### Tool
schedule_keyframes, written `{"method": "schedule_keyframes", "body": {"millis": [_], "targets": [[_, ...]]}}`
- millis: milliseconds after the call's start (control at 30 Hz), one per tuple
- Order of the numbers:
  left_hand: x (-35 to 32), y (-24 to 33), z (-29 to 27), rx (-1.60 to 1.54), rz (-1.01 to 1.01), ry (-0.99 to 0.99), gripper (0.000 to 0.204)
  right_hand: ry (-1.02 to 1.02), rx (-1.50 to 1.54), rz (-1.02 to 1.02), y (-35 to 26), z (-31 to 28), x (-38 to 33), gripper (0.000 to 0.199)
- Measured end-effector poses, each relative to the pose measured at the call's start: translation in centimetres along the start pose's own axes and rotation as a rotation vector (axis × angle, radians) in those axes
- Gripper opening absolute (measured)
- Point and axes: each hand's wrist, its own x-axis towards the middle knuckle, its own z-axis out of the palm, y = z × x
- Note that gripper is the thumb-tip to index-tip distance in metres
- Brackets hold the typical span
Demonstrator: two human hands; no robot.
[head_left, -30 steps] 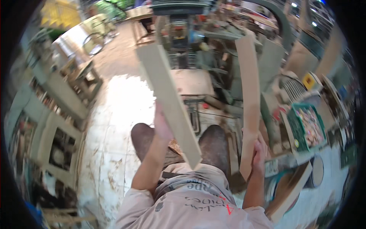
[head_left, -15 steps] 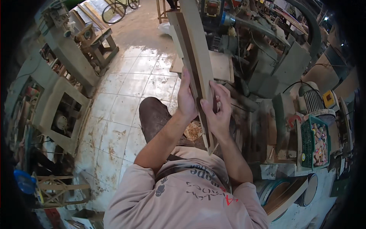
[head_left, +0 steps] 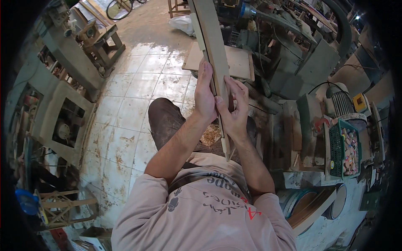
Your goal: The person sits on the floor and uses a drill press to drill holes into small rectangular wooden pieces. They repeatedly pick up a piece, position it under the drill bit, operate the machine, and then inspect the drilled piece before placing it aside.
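Note:
In front of my body I hold a long, slightly curved wooden board [head_left: 214,39] with both hands. It stands on edge, pointing away from me, and its far end runs past the top of the picture. A thin pale strip [head_left: 198,35] lies along its left side. My left hand [head_left: 205,98] is closed on the left side, thumb pointing up along it. On the right side, slightly nearer to me, my right hand [head_left: 235,113] grips the board, with the thumb on the near edge. The board's near end comes down close to my waist.
Wood shavings [head_left: 210,134] lie between my legs. A pale panel [head_left: 240,67] sits low beyond the hands. At right are a motor [head_left: 341,102] and a green basket [head_left: 335,144] of small wooden pieces. Machine frames [head_left: 69,119] stand at left beside the dirty tiled floor [head_left: 115,138].
The board has turned about its length, so its dark brown face now shows much less. Both hands keep their hold and sit slightly higher in the view.

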Motion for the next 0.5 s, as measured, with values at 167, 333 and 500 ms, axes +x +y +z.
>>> {"method": "schedule_keyframes", "body": {"millis": [167, 333, 500], "targets": [[-0.1, 0.3, 0.3, -0.005, -0.048, 0.007, 0.05, 0.0, -0.015, -0.021, 0.3, -0.1, -0.1, 0.05], [0.0, 0.3, 0.1, 0.068, 0.005, 0.003, 0.05, 0.033, 0.039, 0.022, -0.5, 0.6, -0.5, 0.047], [-0.1, 0.2, 0.1, 0.095, 0.043, 0.032, 0.05, 0.047, 0.032, 0.066, -0.6, 0.9, -0.6, 0.046]]}}
